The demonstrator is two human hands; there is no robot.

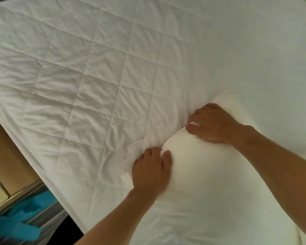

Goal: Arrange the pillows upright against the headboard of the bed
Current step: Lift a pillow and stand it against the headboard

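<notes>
While the pillow (pixel 210 174) lies flat at lower right on the bed (pixel 95 76), its far edge is pinched by both hands (pixel 152 170) (headboard unseen); an even lift should keep it from sagging.

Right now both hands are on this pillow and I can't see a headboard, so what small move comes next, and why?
Probably lift the pillow off the quilted bed cover. Both the left hand and right hand already have a grip on its far edge, fingers curled into the fabric, and it lies flat rather than upright. No headboard shows in this view, so raising it first lets you turn towards it.
</notes>
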